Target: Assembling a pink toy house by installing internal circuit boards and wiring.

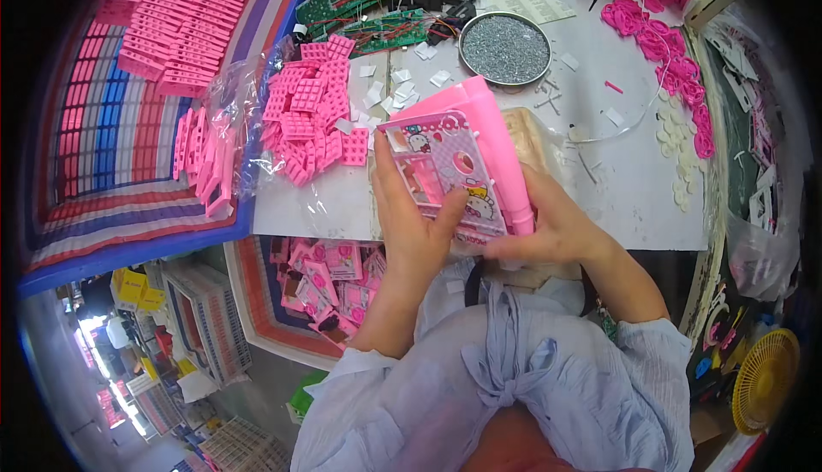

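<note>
Above the near edge of the table, I hold a pink plastic toy housing (499, 147) tilted up between both hands. A decorated front panel (445, 155) with cartoon pictures and cut-out openings lies against its face. My left hand (413, 219) grips the panel's left side, its thumb across the front. My right hand (561, 219) is closed around the lower right edge of the housing, thumb near the bottom corner. The fingers behind the housing are hidden. Left of it lies a heap of pink keypad pieces (308, 100), with small white squares (404, 91) scattered nearby.
A round tin of small screws (505, 48) stands behind the housing. Wired green circuit boards (360, 23) lie at the back. Pink cord bundles (676, 53) and pale discs (676, 142) are on the right. A striped bin (171, 202) holds pink parts; finished-looking panels (330, 279) fill another bin below.
</note>
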`<state>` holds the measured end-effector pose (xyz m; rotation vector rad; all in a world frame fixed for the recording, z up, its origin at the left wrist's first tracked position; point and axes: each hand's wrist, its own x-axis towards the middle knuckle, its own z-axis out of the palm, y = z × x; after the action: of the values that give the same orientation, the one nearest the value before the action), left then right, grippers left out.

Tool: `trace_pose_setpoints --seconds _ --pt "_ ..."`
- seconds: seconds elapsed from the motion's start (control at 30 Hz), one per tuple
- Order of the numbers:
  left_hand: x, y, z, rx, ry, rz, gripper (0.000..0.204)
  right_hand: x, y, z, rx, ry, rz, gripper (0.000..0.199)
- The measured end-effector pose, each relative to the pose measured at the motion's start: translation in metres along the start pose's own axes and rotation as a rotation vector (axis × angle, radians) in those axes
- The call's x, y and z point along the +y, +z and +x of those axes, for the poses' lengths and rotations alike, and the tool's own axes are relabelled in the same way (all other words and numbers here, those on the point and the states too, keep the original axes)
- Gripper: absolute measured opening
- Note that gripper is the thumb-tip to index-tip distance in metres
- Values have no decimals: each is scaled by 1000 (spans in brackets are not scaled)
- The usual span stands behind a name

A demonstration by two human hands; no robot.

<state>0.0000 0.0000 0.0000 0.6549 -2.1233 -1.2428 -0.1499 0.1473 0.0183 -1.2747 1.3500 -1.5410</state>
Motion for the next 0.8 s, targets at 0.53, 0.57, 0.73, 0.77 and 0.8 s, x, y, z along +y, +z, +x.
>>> trace_pose_setpoints --seconds 0.53,0.57,0.73,0.77,0.8 --pt "-9 5 -8 -54 -167 -101 103 1 1 -9 16 -62 -193 68" --pt "-9 6 -8 -62 -172 -111 103 1 2 -10 26 -61 -181 68" --pt "6 -3 -5 -178 -210 28 99 6 -1 -13 -3 -28 12 63" --pt "16 -5 -4 -205 -352 -6 98 6 -3 -15 -21 -7 36 62" --pt "12 -7 -3 -185 -291 110 95 6 -6 -16 -45 11 65 61"
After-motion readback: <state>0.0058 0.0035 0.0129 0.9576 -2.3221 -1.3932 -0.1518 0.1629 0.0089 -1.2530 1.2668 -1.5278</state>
